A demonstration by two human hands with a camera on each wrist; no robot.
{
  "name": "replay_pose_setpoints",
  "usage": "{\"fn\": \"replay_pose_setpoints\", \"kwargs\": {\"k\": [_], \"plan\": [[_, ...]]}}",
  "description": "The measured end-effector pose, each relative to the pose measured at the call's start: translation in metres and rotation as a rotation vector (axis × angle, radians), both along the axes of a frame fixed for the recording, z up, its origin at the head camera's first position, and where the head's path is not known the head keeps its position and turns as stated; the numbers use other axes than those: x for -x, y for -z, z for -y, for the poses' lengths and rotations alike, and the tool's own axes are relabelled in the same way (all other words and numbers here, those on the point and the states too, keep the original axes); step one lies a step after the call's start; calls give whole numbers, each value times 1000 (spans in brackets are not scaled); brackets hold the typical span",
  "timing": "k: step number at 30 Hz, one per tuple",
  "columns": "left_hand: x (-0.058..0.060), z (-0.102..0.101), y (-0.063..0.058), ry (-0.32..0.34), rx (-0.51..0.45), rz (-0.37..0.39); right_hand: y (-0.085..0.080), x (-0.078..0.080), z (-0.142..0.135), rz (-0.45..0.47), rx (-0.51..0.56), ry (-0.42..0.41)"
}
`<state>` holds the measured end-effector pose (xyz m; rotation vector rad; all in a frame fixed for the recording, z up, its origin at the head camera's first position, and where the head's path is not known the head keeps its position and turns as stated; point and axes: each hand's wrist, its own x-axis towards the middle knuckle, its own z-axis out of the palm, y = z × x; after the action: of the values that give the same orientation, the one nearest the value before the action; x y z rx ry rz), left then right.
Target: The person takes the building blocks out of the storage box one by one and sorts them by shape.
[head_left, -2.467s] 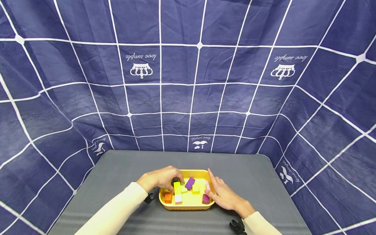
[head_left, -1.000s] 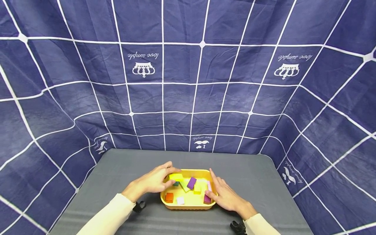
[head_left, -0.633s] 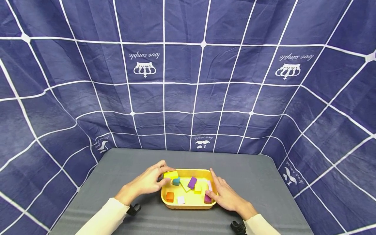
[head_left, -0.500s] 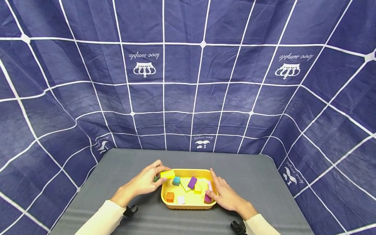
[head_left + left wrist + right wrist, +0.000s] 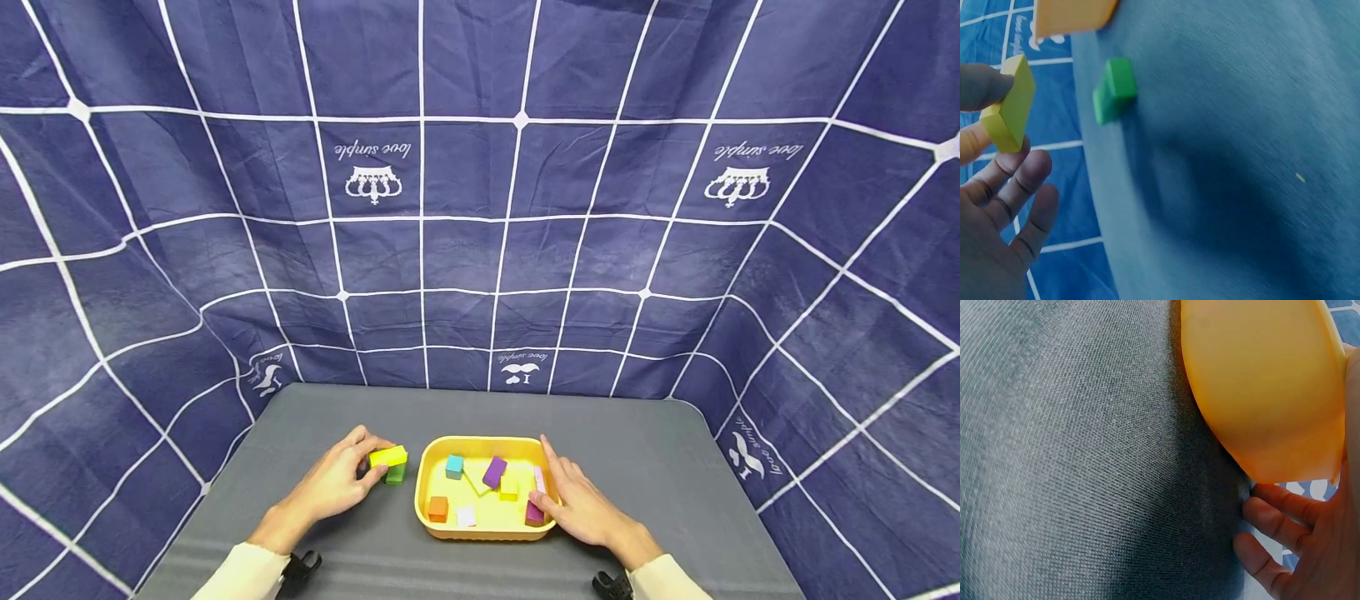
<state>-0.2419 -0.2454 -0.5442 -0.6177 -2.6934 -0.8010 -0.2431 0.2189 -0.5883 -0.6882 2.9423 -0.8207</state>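
My left hand pinches a yellow rectangular block between thumb and fingers, left of the yellow plastic tray. A green block stands on the grey surface close by; the left wrist view shows the yellow block apart from the green one. My right hand grips the tray's right end, thumb over the rim and the other fingers outside. Inside the tray lie a teal cube, an orange block, a white block, purple blocks and yellowish ones.
A grey cloth-covered table lies under everything. Blue curtain with white lines surrounds the back and both sides. Each wrist wears a black strap mount, the left one close to the table surface.
My left hand has lifted the yellow block out of the tray and carried it left, over beside the green block. The right hand stays at the tray's right end.
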Motion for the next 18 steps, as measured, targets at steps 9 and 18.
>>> {"fn": "replay_pose_setpoints", "kwargs": {"k": [9, 18], "plan": [[-3, 20, 13, -249, 77, 111, -1, 0, 0, -2, -11, -5], [-2, 28, 28, -321, 120, 201, -16, 3, -5, 56, -19, -41]]}}
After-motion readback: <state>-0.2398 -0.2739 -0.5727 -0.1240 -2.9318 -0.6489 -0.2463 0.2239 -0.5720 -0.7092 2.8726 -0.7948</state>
